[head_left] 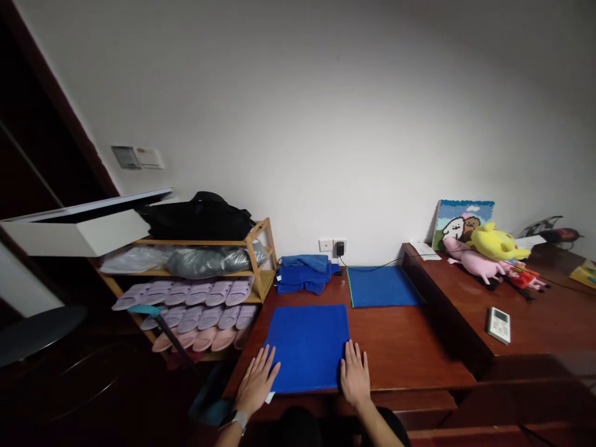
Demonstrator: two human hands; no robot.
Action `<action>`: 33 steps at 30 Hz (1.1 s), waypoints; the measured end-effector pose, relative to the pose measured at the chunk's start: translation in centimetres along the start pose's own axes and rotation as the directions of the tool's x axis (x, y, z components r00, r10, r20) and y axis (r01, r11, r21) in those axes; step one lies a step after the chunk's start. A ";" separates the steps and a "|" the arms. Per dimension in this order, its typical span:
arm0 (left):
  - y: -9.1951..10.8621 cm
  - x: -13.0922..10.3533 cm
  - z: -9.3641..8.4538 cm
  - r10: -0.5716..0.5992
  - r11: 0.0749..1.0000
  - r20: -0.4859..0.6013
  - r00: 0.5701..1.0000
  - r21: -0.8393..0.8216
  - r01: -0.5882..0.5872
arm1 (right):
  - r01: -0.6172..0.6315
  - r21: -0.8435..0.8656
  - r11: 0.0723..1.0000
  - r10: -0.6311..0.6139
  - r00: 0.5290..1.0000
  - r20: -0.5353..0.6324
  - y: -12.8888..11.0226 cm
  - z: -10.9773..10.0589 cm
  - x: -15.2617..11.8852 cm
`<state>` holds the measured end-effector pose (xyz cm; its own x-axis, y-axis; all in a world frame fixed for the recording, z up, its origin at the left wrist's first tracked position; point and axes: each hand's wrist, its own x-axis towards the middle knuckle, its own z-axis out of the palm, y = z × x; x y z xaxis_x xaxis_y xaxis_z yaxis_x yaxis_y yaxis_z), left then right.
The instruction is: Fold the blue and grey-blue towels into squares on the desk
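1. Left of frame: wooden shoe rack [258,261] is seen, stacked with rows of slippers [186,295]; a black bag [200,214] is set on top.
2. Lower centre-left: left hand [256,382] is laid flat, fingers spread, palm down, on the lower-left corner of the blue cloth [307,344]. Nothing is pinched or gripped.
3. Lower centre: the blue cloth is spread flat on the wooden table [400,347], near its front edge, lying between the two hands and extending away from them toward mid-frame.
4. Lower centre-right: right hand [355,375] is laid flat, fingers loosely spread, on the cloth's lower-right corner, partly on the table.
5. Mid-frame, above the cloth: a pile of folded blue towels [302,273] is stacked against the wall; just to its right a second flat blue mat [382,285] is laid.
6. Right of frame: on the raised desk, plush toys [493,251] and a white remote [498,325] are seen, well apart from both hands.
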<state>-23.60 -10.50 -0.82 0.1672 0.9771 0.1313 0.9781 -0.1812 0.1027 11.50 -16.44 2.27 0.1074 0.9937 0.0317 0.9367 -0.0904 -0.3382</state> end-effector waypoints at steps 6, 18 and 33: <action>0.6 0.2 0.5 0.008 1.000 -0.040 0.999 -0.009 -0.008 | 0.011 -0.009 1.000 -0.012 1.000 -0.027 0.5 1.6 -2.0; 8.4 0.2 -1.3 0.241 0.960 -0.234 0.942 -0.088 -0.267 | 0.049 -0.003 0.999 -0.049 0.997 -0.066 0.5 2.8 -2.3; 6.9 -2.1 1.2 0.090 0.995 -0.082 0.993 -0.032 -0.093 | 0.051 0.011 0.999 -0.051 0.997 -0.051 0.6 2.2 -2.5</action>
<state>-17.05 -13.63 -1.59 0.2438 0.9444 0.2204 0.9538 -0.2747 0.1218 11.06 -18.83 -0.08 0.0765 0.9924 0.0963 0.9373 -0.0386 -0.3464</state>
